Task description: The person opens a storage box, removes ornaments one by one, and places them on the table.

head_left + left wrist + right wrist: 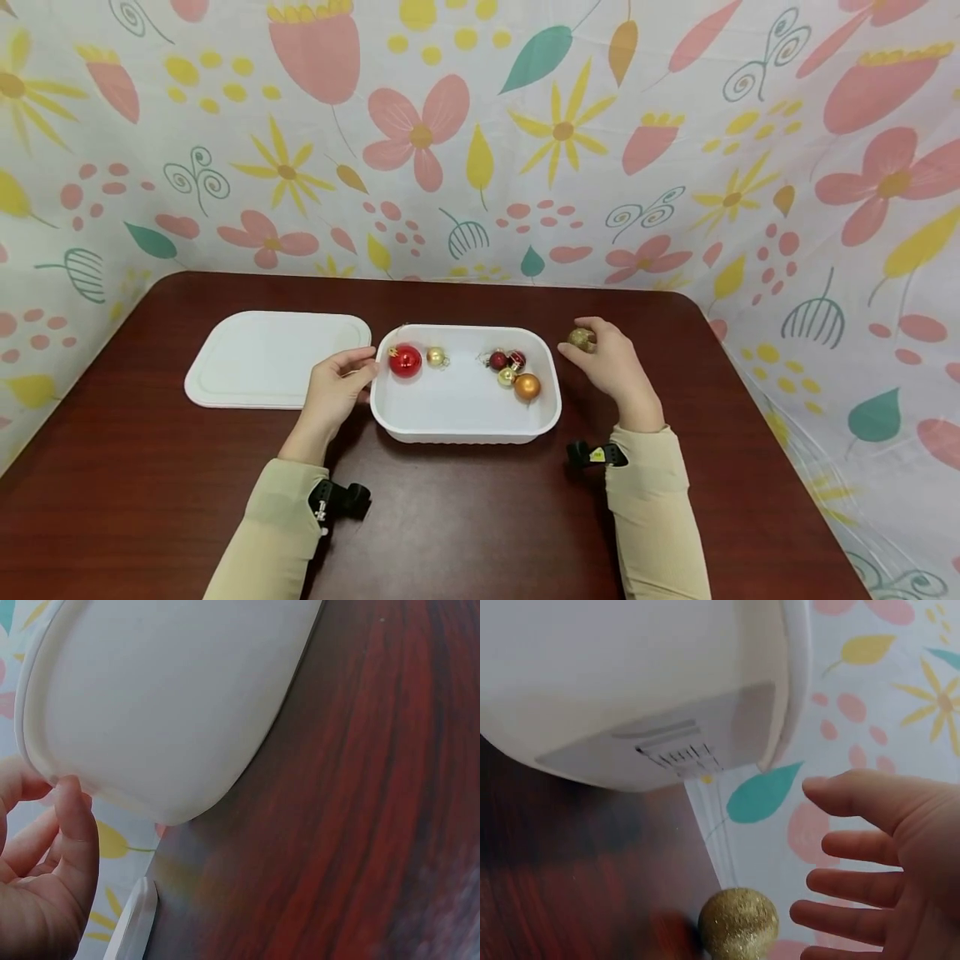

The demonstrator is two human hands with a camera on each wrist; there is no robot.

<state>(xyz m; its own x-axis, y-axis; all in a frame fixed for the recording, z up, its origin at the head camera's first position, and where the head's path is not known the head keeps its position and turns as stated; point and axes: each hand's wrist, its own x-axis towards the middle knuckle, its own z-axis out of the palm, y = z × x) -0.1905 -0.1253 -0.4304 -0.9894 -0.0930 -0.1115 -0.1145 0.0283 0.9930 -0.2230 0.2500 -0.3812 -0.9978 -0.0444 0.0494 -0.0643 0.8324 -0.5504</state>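
A white plastic container (457,425) stands on the table, holding a shiny red bauble (405,360), a small gold bauble (436,357) and, toward its right end, a cluster with an orange-gold bauble (527,387). My left hand (336,392) pinches the container's left rim between thumb and fingers, as the left wrist view also shows. Beyond the container's right end is a glittery gold ball (739,924). My right hand (611,365) is beside this ball, fingers spread; in the right wrist view a gap shows between the fingertips and the ball.
A white lid (262,358) lies flat on the dark wooden table (480,517), left of the container. A flower-print cloth (480,150) hangs behind the table and along its sides. A label is on the container's right end wall.
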